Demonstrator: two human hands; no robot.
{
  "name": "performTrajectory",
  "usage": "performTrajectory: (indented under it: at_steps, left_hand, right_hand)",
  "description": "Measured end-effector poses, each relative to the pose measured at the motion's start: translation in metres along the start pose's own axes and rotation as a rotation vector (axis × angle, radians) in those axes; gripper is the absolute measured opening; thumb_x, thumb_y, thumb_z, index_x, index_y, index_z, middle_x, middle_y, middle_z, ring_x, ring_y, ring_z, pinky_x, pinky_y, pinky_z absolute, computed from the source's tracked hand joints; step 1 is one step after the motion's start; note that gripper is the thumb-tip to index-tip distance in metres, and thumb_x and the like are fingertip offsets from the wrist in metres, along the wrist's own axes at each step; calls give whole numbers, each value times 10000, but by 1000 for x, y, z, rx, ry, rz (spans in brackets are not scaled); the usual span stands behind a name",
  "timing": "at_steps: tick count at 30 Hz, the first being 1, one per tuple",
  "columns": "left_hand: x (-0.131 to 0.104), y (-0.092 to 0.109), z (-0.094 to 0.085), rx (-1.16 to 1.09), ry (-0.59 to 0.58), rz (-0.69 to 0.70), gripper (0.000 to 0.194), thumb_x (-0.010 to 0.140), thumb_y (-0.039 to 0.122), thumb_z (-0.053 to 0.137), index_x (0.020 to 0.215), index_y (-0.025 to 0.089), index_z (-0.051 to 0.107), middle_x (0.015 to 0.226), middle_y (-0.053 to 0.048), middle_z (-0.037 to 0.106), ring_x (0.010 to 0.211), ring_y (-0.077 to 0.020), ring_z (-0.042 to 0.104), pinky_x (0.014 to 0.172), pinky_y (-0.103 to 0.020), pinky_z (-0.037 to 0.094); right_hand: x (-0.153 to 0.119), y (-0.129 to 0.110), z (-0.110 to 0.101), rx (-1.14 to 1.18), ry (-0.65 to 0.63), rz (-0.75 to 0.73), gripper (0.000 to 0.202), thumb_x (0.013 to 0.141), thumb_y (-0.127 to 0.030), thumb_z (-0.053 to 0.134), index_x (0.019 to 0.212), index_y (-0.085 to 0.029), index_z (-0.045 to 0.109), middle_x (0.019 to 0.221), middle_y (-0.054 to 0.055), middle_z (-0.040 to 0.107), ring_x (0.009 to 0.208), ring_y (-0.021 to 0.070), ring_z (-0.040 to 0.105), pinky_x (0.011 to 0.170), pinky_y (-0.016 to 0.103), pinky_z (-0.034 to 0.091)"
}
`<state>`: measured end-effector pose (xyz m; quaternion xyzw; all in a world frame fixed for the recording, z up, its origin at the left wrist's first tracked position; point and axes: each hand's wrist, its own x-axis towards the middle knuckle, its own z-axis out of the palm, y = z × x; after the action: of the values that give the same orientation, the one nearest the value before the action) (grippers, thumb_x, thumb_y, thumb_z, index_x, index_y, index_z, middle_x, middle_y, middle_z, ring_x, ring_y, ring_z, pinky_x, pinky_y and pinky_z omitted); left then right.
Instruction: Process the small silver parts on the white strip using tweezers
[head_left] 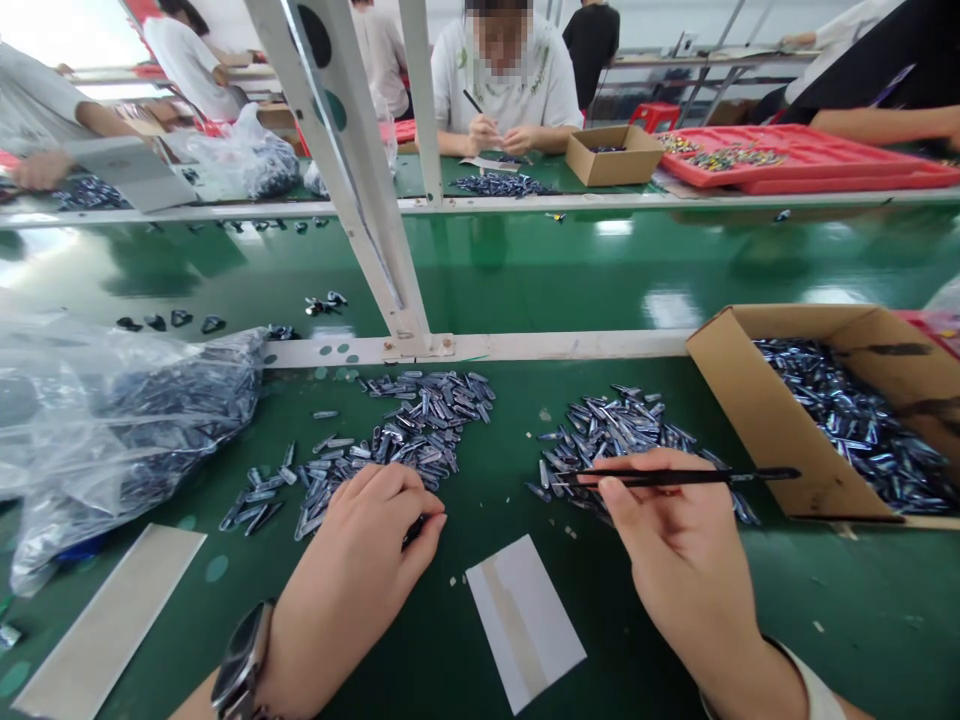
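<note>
My right hand (679, 545) holds black tweezers (675, 478) level, their tips pointing left over a pile of small shiny grey-blue pieces (622, 425). Curled at the near edge of another pile of these slim pieces (427, 420), my left hand (382, 545) has its thumb and fingers closed. Something small and dark shows between them, mostly hidden by the fingers. Between my hands lies a white card (551, 640) with a strip of beige tape (510, 620) along it.
An open cardboard box (739, 400) of similar pieces stands at right. A clear plastic bag (67, 400) full of them lies at left, near a beige strip sheet (112, 620). A white metal post (352, 180) rises ahead, before a green belt (562, 270). Several people sit beyond.
</note>
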<state>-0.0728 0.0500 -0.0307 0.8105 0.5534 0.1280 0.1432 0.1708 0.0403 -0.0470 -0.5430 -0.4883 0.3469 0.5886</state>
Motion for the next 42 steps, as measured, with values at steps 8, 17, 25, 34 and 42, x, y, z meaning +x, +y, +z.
performTrajectory:
  at_steps: [8,17,25,34,42]
  left_hand:
    - [-3,3,-2,4,-13,20,223,921,217,402,796,217,587,860,-27,607,821,-226,554,774,-438,470]
    - [-9,27,-3,-73,-15,253,321,925,54,346,1021,223,602,966,-22,642,920,-201,577,858,-380,481]
    - [-9,34,13,-380,-67,155,215,779,-2,595,787,212,606,785,46,665,751,-139,607,733,-256,486]
    - [-8,28,19,13,-130,341,137,815,51,638,827,186,659,794,1,649,743,-176,587,682,-308,477]
    - [-11,30,20,88,-151,338,168,818,39,625,745,190,631,746,18,620,719,-168,568,649,-300,450]
  right_hand:
    - [-5,2,3,-25,-125,-10,142,883,-233,661,974,-284,564,926,3,706,820,112,716,702,158,601]
    - [-12,5,1,-32,-505,175,146,916,-205,591,1014,-280,513,926,4,650,815,138,675,722,260,592]
    - [-12,3,0,-91,-679,303,140,897,-167,592,971,-259,516,881,5,637,787,158,657,713,303,579]
    - [-10,2,4,-163,-661,319,104,855,-194,629,898,-252,555,830,-5,649,734,163,666,680,299,582]
    - [-9,1,7,-182,-666,329,92,846,-226,637,878,-257,557,821,1,675,726,174,677,660,301,588]
